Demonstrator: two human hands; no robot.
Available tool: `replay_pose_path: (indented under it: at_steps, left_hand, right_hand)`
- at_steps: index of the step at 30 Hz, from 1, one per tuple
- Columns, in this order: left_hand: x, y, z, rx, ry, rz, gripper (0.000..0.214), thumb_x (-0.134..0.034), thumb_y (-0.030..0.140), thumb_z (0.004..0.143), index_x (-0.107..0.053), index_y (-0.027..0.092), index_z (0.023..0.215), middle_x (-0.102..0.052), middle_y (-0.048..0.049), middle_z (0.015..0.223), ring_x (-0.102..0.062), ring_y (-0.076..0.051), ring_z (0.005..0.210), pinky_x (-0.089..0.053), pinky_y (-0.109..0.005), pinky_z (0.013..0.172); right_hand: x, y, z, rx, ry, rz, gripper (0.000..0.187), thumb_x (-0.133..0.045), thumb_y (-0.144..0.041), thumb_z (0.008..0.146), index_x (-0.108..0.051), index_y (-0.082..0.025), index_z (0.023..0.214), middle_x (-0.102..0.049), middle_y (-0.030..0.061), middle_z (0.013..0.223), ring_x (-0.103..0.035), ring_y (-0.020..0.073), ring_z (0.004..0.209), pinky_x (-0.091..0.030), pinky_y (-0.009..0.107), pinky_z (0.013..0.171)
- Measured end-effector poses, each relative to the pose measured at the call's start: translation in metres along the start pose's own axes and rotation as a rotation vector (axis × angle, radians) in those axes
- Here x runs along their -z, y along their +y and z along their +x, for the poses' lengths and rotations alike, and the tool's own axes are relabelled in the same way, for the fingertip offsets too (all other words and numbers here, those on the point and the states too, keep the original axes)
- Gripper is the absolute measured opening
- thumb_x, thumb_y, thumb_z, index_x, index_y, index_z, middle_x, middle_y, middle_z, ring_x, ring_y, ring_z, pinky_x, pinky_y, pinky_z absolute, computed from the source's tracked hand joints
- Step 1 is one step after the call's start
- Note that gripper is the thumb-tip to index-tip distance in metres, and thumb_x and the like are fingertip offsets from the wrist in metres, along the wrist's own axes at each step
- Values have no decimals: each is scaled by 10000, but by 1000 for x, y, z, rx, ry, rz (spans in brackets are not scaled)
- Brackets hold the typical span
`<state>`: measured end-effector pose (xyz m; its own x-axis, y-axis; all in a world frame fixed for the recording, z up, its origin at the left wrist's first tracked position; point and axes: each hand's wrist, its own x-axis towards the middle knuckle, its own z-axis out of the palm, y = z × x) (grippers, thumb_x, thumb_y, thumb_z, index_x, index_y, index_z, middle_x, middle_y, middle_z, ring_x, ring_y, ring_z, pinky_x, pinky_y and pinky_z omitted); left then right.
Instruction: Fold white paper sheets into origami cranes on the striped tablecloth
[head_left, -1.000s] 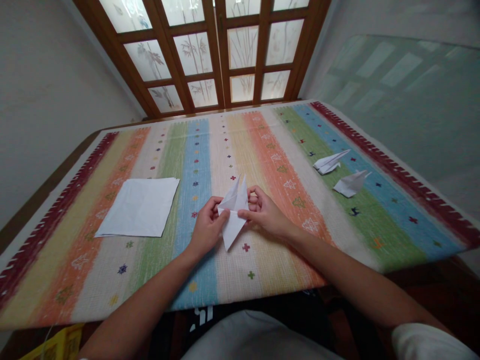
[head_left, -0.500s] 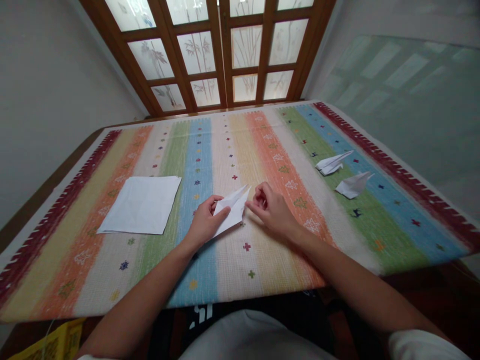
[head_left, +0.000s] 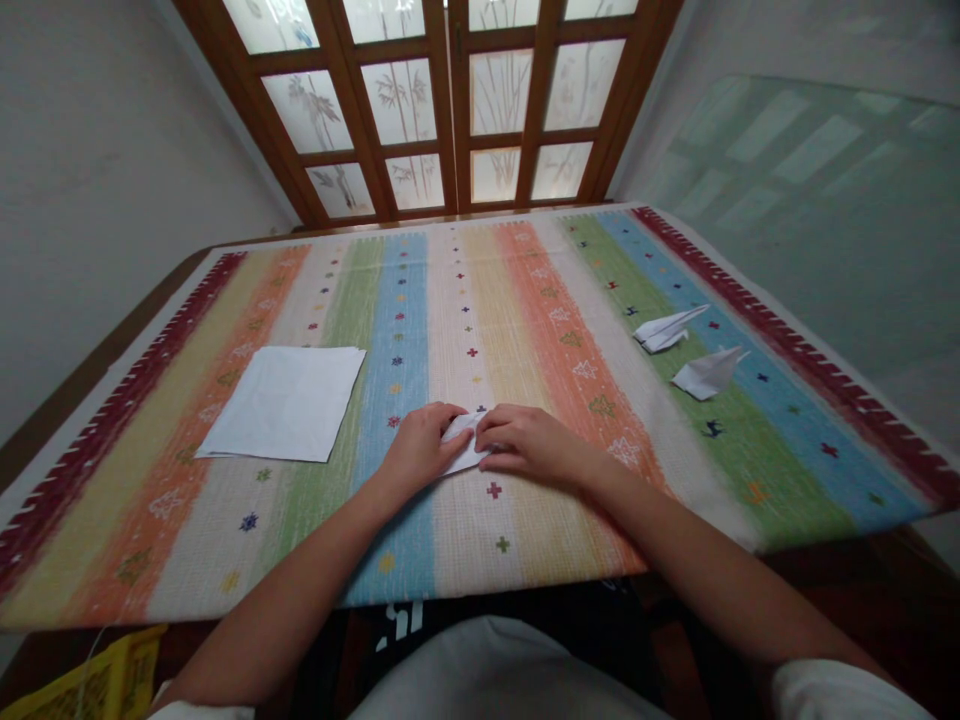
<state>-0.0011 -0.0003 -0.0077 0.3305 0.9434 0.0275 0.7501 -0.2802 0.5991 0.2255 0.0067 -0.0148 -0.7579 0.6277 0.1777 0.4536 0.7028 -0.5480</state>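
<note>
You are facing a wooden double door (head_left: 442,110) at twelve o'clock, its pale panes carrying bamboo-like drawings and letting light through. A plain left wall (head_left: 97,150) is rising at ten o'clock. At two o'clock a greenish, glossy panel (head_left: 862,230) is covering part of the right wall (head_left: 787,40) and showing pale slanted rectangles. Before you, a striped tablecloth (head_left: 502,330) is spreading in orange, green, blue, yellow and cream, with maroon bands running along its nine and three o'clock sides. Down at eight o'clock, a yellow basket (head_left: 135,660) is sitting below the tablecloth's edge, a thin pale cord hanging beside it.
</note>
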Motion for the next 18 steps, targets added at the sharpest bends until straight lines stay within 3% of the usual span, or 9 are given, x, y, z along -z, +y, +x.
replay_pose_path:
  at_steps: [3, 5, 7, 9, 10, 18]
  left_hand:
    - [11, 0, -3, -19, 33, 167, 303, -731, 281, 946, -736, 211, 1241, -759, -77, 1117, -705, -207, 865, -520, -312, 781]
    - [20, -1, -5, -84, 71, 171, 244, -746, 253, 929, -740, 201, 1168, -732, -86, 1177, -696, -217, 963, -514, -309, 823]
    - [28, -2, -6, -201, -68, 88, 88, -707, 250, 958, -751, 186, 998, -736, -63, 1015, -681, -199, 913, -499, -298, 828]
    - [33, -3, -6, -264, -297, 16, 137, -678, 303, 987, -762, 195, 985, -734, -34, 901, -655, -169, 785, -477, -278, 759]
    - [34, -4, -6, -258, -340, 26, 159, -694, 330, 977, -761, 186, 973, -729, -34, 869, -639, -167, 744, -460, -276, 726]
    - [38, -6, -5, -138, -412, 42, 219, -658, 330, 968, -817, 182, 993, -784, -66, 878, -675, -185, 737, -434, -289, 701]
  right_hand:
    - [0, -2, 1, -5, 17, -9, 83, -747, -234, 978, -816, -194, 1003, -789, 84, 1080, -722, 207, 973, -520, 313, 847]
    - [0, -3, 1, -20, 20, -7, 101, -735, -249, 993, -817, -193, 1008, -795, 84, 1086, -727, 208, 980, -520, 312, 852]
    - [1, -5, 1, -31, 19, -10, 111, -721, -254, 1003, -814, -193, 1013, -798, 84, 1096, -729, 209, 984, -517, 313, 852]
    - [1, -6, 1, -37, 15, -24, 115, -704, -245, 1010, -803, -188, 1028, -797, 88, 1084, -724, 211, 980, -510, 315, 844]
    - [2, -6, 2, -41, 11, -31, 116, -695, -239, 1014, -795, -185, 1036, -795, 90, 1072, -721, 213, 974, -504, 316, 837]
    - [-1, -8, 5, -91, 36, -9, 189, -614, -241, 1055, -764, -179, 958, -758, 85, 989, -670, 209, 928, -468, 320, 815]
